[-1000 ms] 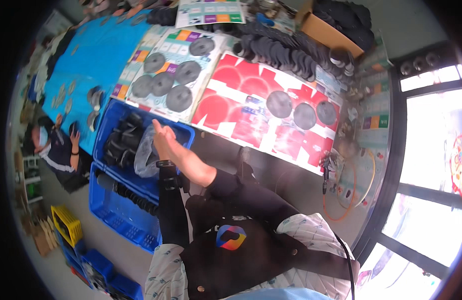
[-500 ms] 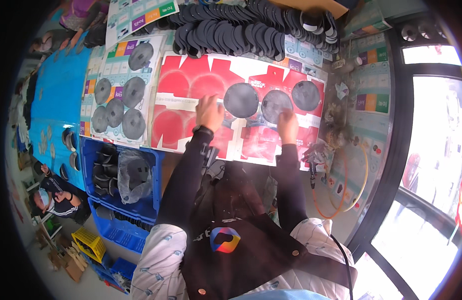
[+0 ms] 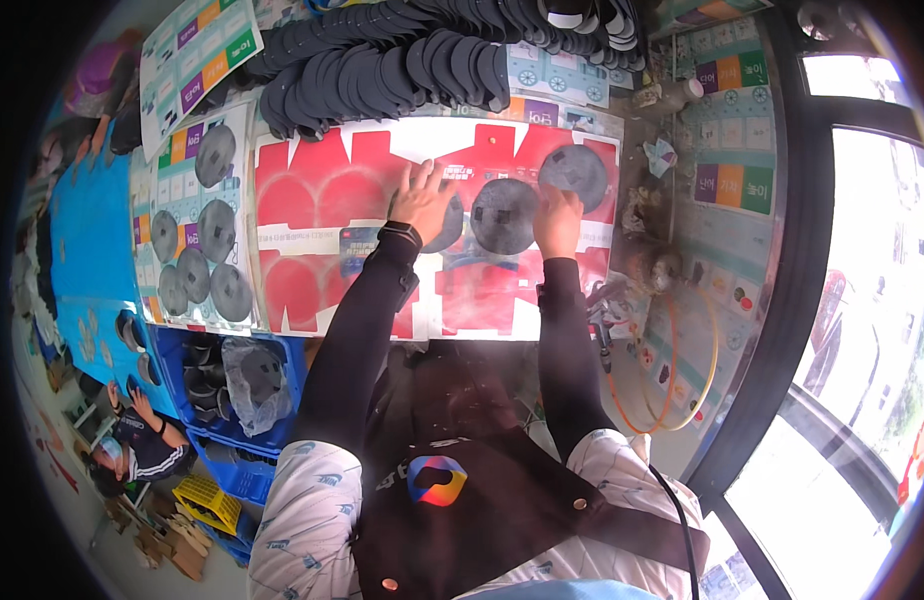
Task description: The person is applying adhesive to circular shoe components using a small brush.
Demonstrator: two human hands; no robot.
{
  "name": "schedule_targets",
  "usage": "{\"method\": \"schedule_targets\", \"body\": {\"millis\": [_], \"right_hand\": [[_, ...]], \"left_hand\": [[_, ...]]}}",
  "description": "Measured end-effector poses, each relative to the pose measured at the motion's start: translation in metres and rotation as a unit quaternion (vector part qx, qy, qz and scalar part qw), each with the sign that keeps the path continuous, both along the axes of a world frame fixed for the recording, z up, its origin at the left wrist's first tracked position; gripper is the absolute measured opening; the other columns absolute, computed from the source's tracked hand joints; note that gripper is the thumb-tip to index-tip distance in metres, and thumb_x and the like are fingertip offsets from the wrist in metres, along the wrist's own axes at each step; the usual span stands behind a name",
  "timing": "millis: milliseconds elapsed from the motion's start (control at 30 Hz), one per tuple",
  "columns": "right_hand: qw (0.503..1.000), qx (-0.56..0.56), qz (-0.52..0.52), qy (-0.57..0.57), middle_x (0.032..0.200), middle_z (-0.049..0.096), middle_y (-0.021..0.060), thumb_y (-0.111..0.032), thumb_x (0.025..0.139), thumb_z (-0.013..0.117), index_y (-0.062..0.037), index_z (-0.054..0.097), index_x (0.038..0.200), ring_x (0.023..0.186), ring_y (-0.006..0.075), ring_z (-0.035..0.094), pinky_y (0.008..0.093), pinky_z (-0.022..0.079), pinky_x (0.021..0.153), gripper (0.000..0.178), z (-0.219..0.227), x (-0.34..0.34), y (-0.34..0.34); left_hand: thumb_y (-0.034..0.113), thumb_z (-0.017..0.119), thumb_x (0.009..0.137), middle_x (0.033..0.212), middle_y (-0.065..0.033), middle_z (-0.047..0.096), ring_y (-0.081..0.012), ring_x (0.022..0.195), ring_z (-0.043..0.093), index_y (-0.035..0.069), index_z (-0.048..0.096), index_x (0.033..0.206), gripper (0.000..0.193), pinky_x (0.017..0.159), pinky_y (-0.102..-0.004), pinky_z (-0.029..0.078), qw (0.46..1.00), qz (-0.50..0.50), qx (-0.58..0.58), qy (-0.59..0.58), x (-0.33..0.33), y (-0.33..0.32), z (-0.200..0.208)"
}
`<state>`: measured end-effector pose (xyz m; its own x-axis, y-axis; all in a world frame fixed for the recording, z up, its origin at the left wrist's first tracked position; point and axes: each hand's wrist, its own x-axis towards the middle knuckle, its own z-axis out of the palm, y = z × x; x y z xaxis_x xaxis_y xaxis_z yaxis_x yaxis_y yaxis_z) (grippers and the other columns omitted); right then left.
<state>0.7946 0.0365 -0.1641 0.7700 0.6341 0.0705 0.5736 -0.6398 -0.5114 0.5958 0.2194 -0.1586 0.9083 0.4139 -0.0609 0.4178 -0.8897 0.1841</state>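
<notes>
Three grey discs (image 3: 505, 217) laid on red sheet (image 3: 292, 200), toward right edge.
Left hand (image 3: 422, 205) spread over one — right hand (image 3: 559, 222), grip unclear.

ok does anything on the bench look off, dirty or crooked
The red printed sheet under the grey discs has pale, hazy rings and smears; it looks soiled or scuffed, though I can't tell which. The loose printed card at upper left also lies askew, slanted against the sheet below it.

Strong glare from right-hand windows (image 3: 872, 235)
</notes>
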Motion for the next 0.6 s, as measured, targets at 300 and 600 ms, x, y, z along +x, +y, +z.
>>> {"method": "schedule_targets", "body": {"millis": [300, 600], "right_hand": [[0.983, -0.039, -0.134, 0.12, 0.097, 0.076, 0.0172, -0.016, 0.087, 0.065, -0.009, 0.08, 0.104, 0.095, 0.0381, 0.071, 0.0454, 0.056, 0.087, 0.024, -0.026, 0.023, -0.037], [0.978, 0.016, -0.091, 0.189, 0.093, 0.077, 0.0162, -0.016, 0.088, 0.066, -0.0071, 0.079, 0.1, 0.088, 0.0334, 0.074, 0.0438, 0.057, 0.082, 0.02, -0.026, 0.013, -0.045]], "left_hand": [[0.011, 0.058, 0.09, 0.143, -0.0155, 0.054, -0.0341, 0.142, 0.042, 0.011, 0.07, 0.121, 0.034, 0.121, -0.0553, 0.029, 1.0, -0.003, 0.003, 0.03, 0.01, 0.002, 0.007], [0.014, 0.056, 0.092, 0.129, -0.0128, 0.059, -0.0314, 0.134, 0.049, 0.008, 0.072, 0.111, 0.025, 0.12, -0.0563, 0.029, 0.997, -0.01, 0.023, 0.069, 0.031, 0.008, 0.011]]}}
